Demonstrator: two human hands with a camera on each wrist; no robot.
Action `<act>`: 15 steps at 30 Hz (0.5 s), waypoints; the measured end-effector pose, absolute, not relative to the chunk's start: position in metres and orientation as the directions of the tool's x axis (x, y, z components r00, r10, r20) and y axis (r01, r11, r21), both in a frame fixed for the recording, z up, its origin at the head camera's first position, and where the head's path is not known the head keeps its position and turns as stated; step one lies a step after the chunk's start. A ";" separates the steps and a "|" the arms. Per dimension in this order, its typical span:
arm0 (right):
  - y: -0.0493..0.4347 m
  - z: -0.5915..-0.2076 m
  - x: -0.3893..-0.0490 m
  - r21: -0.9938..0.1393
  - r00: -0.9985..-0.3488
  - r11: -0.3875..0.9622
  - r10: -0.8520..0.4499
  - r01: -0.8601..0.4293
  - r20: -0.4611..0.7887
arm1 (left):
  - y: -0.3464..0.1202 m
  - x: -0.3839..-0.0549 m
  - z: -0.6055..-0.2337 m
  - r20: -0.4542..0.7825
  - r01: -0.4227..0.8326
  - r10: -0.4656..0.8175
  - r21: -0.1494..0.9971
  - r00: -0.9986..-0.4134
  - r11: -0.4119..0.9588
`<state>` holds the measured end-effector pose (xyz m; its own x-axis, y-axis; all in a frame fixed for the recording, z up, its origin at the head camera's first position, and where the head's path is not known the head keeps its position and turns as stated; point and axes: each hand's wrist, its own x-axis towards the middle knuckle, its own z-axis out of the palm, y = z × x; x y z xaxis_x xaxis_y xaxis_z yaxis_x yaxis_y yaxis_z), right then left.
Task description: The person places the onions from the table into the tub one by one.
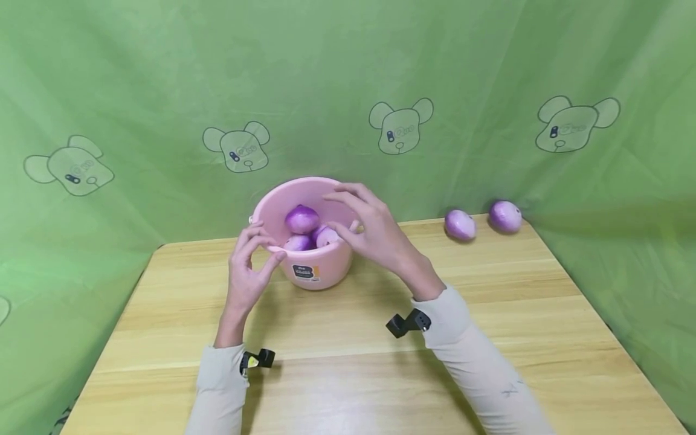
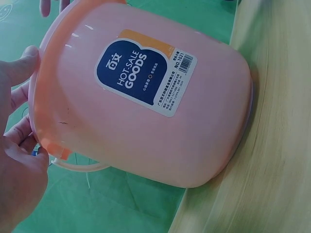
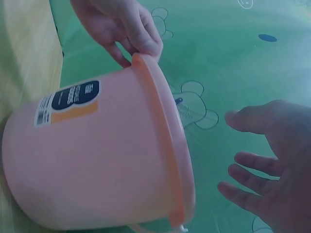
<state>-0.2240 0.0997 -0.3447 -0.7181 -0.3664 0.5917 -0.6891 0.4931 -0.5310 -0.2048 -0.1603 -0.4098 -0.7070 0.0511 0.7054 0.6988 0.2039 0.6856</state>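
Observation:
A pink bucket (image 1: 318, 270) with a label on its side stands at the back of the table. Purple onions (image 1: 302, 219) lie inside it, three of them showing over the rim. My left hand (image 1: 247, 272) pinches the near left of the rim, its thumb outside and its fingers over the edge. Over the right side of the bucket hovers my right hand (image 1: 375, 229), fingers spread and nothing between them. In the right wrist view that hand (image 3: 272, 165) is apart from the rim (image 3: 167, 131).
Two more onions, one (image 1: 460, 225) nearer and one (image 1: 505, 217) by the corner, sit at the back right of the wooden table (image 1: 337, 386). A green curtain (image 1: 326, 72) with bear-head prints hangs close behind. The bucket's pale handle (image 2: 82, 166) hangs at its side.

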 end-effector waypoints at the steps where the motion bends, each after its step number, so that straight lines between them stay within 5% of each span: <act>1: 0.102 -0.345 -0.224 -0.529 -0.716 0.493 -0.362 -0.691 0.597 | -0.160 -0.205 -0.410 0.706 0.699 0.051 0.685 -0.707 0.204; 15: 0.135 -0.359 -0.228 -0.494 -0.706 0.541 -0.306 -0.681 0.638 | -0.160 -0.205 -0.410 0.706 0.699 0.049 0.686 -0.707 0.204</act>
<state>-0.2285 0.1346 -0.3590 -0.7064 -0.3059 0.6384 -0.6806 0.5415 -0.4936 -0.2046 -0.1597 -0.4105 -0.7069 0.0494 0.7056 0.6988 0.2037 0.6857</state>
